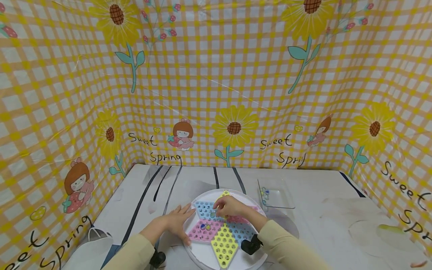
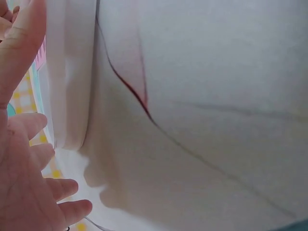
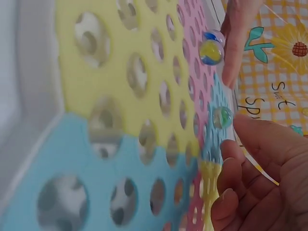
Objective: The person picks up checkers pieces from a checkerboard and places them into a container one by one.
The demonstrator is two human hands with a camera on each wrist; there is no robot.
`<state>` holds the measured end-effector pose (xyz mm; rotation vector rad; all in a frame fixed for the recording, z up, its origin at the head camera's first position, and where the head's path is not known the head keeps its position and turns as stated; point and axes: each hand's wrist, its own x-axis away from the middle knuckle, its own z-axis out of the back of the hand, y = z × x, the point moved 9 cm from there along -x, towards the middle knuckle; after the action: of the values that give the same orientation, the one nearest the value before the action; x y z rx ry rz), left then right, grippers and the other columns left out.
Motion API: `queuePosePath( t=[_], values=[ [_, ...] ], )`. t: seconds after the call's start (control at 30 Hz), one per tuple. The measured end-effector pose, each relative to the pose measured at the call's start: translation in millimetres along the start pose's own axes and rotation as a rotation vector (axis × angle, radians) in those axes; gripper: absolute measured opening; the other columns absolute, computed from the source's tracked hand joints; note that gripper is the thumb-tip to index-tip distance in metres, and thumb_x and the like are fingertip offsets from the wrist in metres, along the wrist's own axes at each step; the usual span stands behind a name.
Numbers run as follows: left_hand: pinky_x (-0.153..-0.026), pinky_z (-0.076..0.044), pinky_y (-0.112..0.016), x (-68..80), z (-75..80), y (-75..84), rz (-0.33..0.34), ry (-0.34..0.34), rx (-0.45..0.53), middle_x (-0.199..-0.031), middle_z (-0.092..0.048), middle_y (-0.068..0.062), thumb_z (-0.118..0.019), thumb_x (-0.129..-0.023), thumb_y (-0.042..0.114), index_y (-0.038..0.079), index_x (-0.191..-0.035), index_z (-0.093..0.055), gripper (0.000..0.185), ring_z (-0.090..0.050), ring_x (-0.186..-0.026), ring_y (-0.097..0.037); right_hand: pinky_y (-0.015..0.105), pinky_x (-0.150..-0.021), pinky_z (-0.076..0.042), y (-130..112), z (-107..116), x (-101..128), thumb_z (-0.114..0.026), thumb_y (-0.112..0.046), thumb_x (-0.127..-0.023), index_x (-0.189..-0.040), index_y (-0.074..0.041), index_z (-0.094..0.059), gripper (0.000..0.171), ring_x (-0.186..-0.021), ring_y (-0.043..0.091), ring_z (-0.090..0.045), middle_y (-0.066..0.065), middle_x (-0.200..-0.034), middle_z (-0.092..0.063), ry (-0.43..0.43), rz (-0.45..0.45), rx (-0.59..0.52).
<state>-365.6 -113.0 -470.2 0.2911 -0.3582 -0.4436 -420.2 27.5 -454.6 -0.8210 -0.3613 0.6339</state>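
Observation:
A round white board (image 1: pixel 206 255) carries a star-shaped grid of holes in blue, pink and yellow. My left hand (image 1: pixel 179 222) lies flat with straight fingers on the board's left rim (image 2: pixel 72 96); its palm (image 2: pixel 26 187) fills the left wrist view's left edge. My right hand (image 1: pixel 228 206) hovers over the blue section with its fingers (image 3: pixel 250 187) loosely curled. A greenish marble (image 1: pixel 212 215) (image 3: pixel 222 117) sits in a hole just beside a fingertip; no pinch shows. Two more marbles (image 1: pixel 205 226) (image 3: pixel 211 50) sit in the pink section near my left fingers.
A clear shallow tray (image 1: pixel 280 195) with a few marbles stands right behind the board. The white tabletop (image 1: pixel 337 225) has dark stripes. Checked yellow sunflower cloth (image 1: pixel 216 93) walls in the back and both sides. A white object (image 1: pixel 89 247) lies at the front left.

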Motion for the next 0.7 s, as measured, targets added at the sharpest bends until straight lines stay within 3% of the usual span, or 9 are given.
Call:
queuePosePath(
  t=[0.2, 0.7],
  values=[
    [-0.105, -0.021, -0.060, -3.3, -0.9, -1.2, 0.011, -0.021, 0.001, -0.152, -0.013, -0.016, -0.082, -0.063, 0.039, 0.007, -0.144, -0.026, 0.103, -0.010, -0.135, -0.048, 0.018, -0.046, -0.036, 5, -9, -3, -0.069, -0.004, -0.077, -0.093, -0.003, -0.065, 0.016, -0.050, 0.008, -0.043, -0.002, -0.065, -0.051, 0.016, -0.098, 0.011],
    [-0.107, -0.020, -0.059, -6.2, -4.5, -3.1, 0.008, -0.027, 0.010, -0.152, -0.012, -0.016, -0.082, -0.063, 0.036, 0.006, -0.144, -0.025, 0.103, -0.012, -0.134, -0.049, 0.017, -0.048, -0.035, 5, -10, -4, -0.071, -0.004, -0.075, -0.086, -0.004, -0.067, 0.012, -0.053, 0.008, -0.042, -0.004, -0.064, -0.050, 0.050, -0.099, 0.054]
  ],
)
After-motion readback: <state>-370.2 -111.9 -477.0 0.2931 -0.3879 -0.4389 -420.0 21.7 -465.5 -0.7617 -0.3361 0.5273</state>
